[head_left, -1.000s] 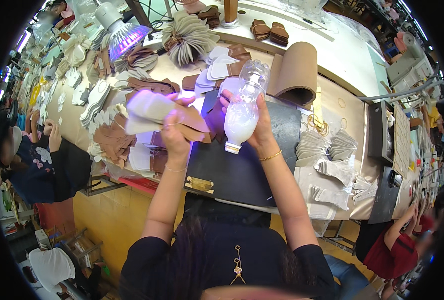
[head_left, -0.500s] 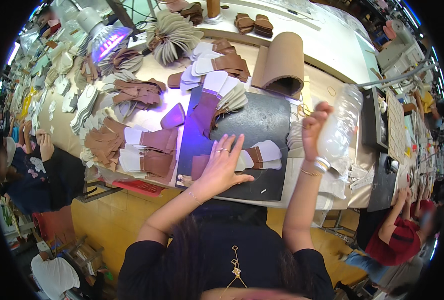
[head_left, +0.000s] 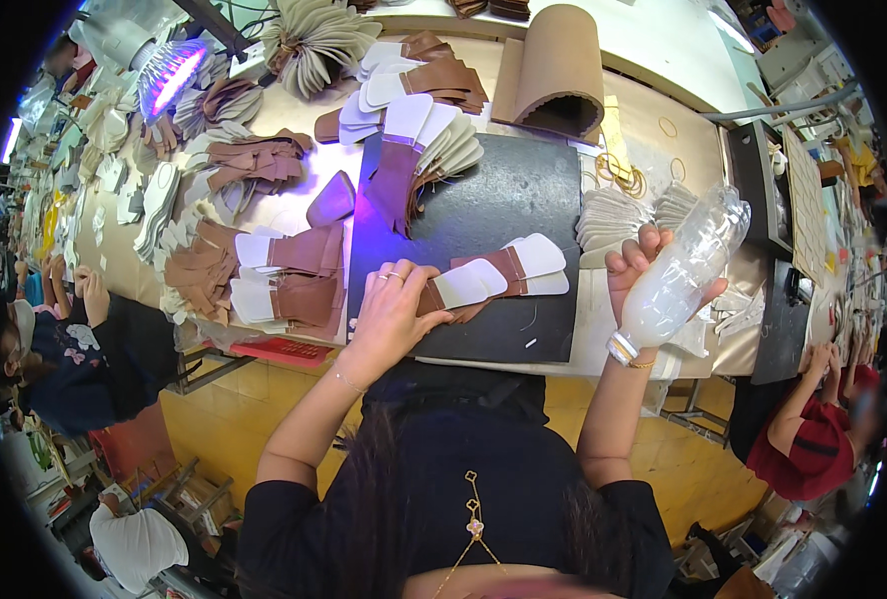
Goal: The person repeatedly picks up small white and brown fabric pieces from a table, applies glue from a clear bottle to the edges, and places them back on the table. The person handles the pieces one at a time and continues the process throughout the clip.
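Note:
On a black board (head_left: pixel 523 200) my left hand (head_left: pixel 393 314) has its fingers bent over the brown end of a brown-and-white insole-shaped piece (head_left: pixel 470 284). The white end points right. Beneath and beyond it, similar pieces (head_left: pixel 541 258) lie partly overlapped. My right hand (head_left: pixel 635 262), beside the board's right edge, is closed round a clear plastic bottle (head_left: pixel 685 265). The bottle is tilted, its lower part cloudy white, and it hides part of the palm. A fanned bundle of brown-and-white pieces (head_left: pixel 428 145) rests on the board's far left corner.
Stacks of brown and white pieces (head_left: pixel 294 275) cover the table to the left, under a lit lamp (head_left: pixel 171 78). A curved brown form (head_left: pixel 560 75) stands behind the board. Pale bundles (head_left: pixel 613 222) and rubber bands (head_left: pixel 623 180) lie right. Co-workers sit at both sides.
My left hand has gone from lying flat to bent fingers on the piece, slightly left. My right hand and the bottle are lower and the bottle leans more. The whole view has shifted a little.

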Available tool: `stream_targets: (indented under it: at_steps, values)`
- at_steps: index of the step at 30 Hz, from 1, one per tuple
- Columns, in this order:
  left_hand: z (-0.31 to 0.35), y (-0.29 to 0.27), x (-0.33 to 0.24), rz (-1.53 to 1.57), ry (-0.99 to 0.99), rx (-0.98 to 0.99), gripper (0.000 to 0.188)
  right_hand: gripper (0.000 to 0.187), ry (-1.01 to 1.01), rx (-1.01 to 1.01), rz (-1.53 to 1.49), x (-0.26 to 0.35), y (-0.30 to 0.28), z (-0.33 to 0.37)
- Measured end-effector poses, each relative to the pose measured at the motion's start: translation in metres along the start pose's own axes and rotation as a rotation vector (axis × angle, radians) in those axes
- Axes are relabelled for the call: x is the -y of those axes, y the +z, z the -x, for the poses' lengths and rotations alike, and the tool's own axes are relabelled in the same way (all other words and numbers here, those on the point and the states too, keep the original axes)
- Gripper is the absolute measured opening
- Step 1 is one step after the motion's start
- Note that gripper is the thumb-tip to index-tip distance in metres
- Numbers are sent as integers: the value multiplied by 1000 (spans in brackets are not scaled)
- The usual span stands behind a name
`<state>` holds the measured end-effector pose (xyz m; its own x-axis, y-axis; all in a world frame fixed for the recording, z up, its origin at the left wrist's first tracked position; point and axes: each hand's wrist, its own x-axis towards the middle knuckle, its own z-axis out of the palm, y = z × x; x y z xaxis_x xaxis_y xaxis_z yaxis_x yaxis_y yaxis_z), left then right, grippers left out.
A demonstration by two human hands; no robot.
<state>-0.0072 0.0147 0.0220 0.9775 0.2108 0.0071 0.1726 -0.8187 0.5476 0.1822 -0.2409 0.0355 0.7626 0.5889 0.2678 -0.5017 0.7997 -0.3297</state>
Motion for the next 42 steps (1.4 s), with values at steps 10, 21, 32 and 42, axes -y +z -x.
stream_targets:
  at_steps: [10,21,32,42]
  values:
    - [-19,-15,-1,258,-107,176,29,90,-80,-44,38,4,7,10]
    - [-17,10,-1,59,-45,14,36,89,-77,-175,169,3,24,13]
    - [-46,-33,-13,625,-362,378,23,93,-131,-203,202,9,26,18]
    - [-97,29,-23,63,-4,280,45,84,-348,-482,781,0,26,25]
